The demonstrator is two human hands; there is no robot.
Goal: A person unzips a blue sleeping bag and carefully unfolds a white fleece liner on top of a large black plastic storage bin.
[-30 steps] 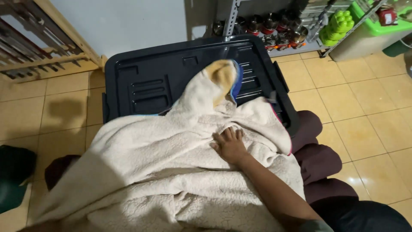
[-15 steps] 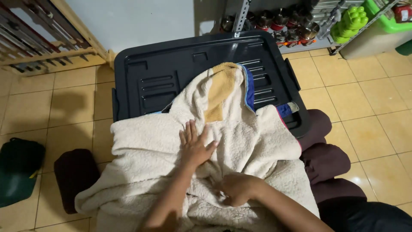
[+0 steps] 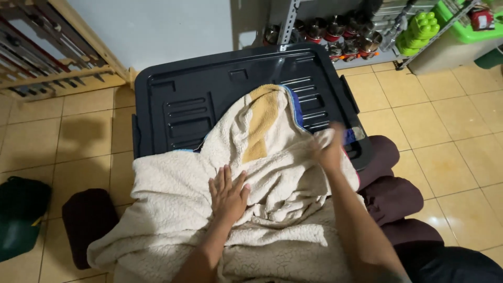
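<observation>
Across the black lid (image 3: 209, 99), a rumpled cream blanket (image 3: 173, 194): left hand (image 3: 228, 194) flat, right hand (image 3: 329, 147) gripping it.

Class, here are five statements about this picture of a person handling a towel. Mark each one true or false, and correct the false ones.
1. The left hand lies flat on the cream towel. True.
2. The towel lies partly on a black plastic lid. True.
3. The right hand rests on the floor tiles. False: it is raised at the towel's right edge, blurred.
4. The towel is plain cream all over. False: it has a tan stripe and a blue edge.
5. A green cap lies on the floor at the left. True.
</observation>
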